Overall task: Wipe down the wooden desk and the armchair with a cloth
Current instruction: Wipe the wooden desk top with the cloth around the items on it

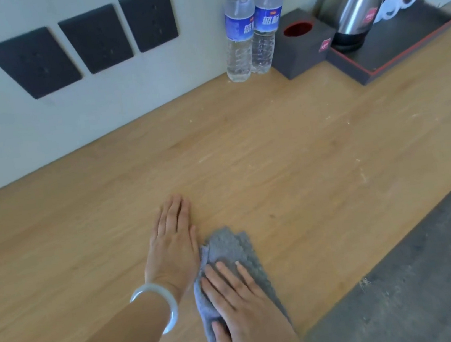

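Head view: the right hand (236, 299) lies flat on the grey cloth (230, 247), fingers straight and spread, pressing it onto the wooden desk (272, 141); it grips nothing. About half the cloth extends ahead of the fingertips. The left hand (174, 236) rests flat on bare wood just to the left of the cloth, fingers straight and together, with a pale bracelet (163, 301) at the wrist. Pale specks (362, 173) lie well ahead and to the right of the right hand. The armchair is not in view. The cloth appears soft, light and limp, with a nubbly weave; expect bunching under a sideways push. Press at its centre with the palm; pinch a folded edge to lift.
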